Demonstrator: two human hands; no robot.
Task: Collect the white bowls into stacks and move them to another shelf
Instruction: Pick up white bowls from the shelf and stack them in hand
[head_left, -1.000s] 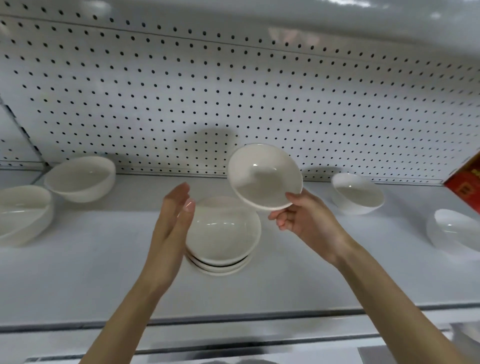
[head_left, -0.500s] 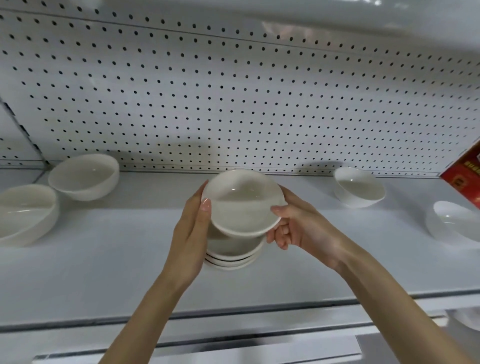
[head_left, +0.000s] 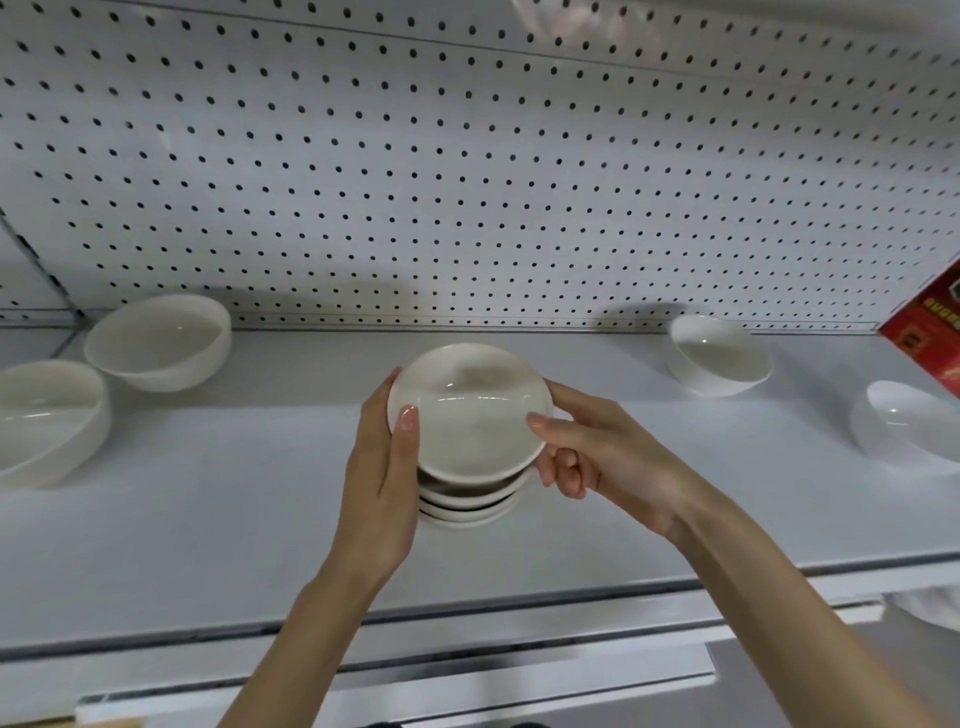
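The top bowl (head_left: 470, 415) is sitting on the stack (head_left: 467, 506) of shallow white bowls, tipped a little toward me, and I cannot tell whether it is fully nested. The left hand (head_left: 384, 467) is cupping its left side with the thumb lying over the rim. The right hand (head_left: 597, 452) is pinching the opposite rim between thumb and forefinger, its other fingers curling under and holding nothing. At least three rims are showing beneath the top bowl, and the stack is standing on the shelf (head_left: 234, 519).

To my eye the collecting is partly done and the move to another shelf is not yet begun. Four bowls are waiting loose: a deeper bowl (head_left: 158, 340) to the left of the stack and behind it, a tilted bowl (head_left: 49, 421) further left, a small bowl (head_left: 717, 356) to the right and behind, and an outer bowl (head_left: 909, 421) further right.

The loose ones are looking deeper than those in the stack, so they may be needing a second pile. A red box (head_left: 930, 322) is leaning beyond the outer bowl, possibly crowding a reach there, and a pegboard (head_left: 467, 182) is backing the stack
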